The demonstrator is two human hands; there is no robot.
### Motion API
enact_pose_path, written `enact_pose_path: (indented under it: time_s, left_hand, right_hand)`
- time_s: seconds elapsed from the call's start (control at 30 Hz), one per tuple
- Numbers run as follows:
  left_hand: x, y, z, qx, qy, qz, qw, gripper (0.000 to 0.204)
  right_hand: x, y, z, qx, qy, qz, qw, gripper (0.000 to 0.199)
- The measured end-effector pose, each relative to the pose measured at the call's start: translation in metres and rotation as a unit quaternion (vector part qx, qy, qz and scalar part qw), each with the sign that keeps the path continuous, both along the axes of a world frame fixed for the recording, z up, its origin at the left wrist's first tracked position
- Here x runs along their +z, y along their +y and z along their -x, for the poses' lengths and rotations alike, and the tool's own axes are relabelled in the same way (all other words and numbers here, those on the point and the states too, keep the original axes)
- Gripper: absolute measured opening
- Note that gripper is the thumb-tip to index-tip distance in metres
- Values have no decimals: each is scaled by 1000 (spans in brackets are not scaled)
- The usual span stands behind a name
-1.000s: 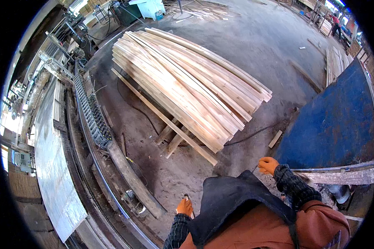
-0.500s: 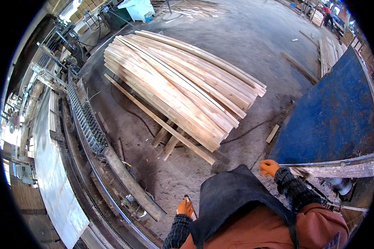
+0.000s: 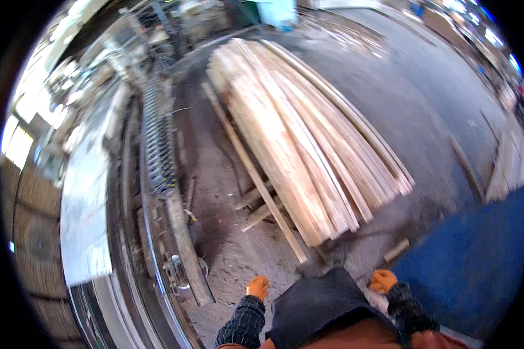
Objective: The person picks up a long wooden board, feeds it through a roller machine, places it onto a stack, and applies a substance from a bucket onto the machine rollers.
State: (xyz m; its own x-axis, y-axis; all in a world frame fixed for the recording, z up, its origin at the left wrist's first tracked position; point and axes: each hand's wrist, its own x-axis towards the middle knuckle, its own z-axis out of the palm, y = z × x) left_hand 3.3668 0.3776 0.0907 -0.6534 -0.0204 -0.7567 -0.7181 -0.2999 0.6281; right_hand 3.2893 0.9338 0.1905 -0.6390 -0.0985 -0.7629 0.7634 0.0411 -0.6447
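Both my hands wear orange gloves and hang low in front of the dark apron [image 3: 317,308]. My left hand [image 3: 258,287] is loosely closed over the dusty floor, and nothing shows in its fingers. My right hand [image 3: 383,281] is also closed, with its fingers curled and nothing seen in them. It is nearest to the blue panel [image 3: 471,256] on the right. Ahead of me lies a long stack of pale wooden boards [image 3: 297,134], apart from both hands. A single narrow strip of wood [image 3: 253,174] lies along its left side.
On the left runs a machine line with a roller or chain track [image 3: 159,139], a wooden beam [image 3: 189,250] and a shiny metal sheet [image 3: 87,215]. A short wood offcut [image 3: 396,250] lies near the blue panel. More boards [image 3: 509,166] lie at the far right. Blur softens the background.
My view has turned left, so the board stack now sits further right and points more directly at me. My left hand has moved slightly up and forward; my right hand stays near the blue panel.
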Motion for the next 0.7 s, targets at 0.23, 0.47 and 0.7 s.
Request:
enact_pose_path:
  time_s: [0.23, 0.47, 0.7]
  left_hand:
    - [-36, 63, -6, 35, 56, 123, 990, 32]
    - [10, 121, -57, 383, -63, 129, 913, 41]
    - [4, 151, -159, 458, -136, 225, 849, 53]
  right_hand:
    - [-65, 76, 154, 53, -24, -38, 998, 23]
    - [-58, 54, 317, 172, -146, 88, 970, 17]
    - [-47, -57, 345, 258, -163, 163, 938, 26]
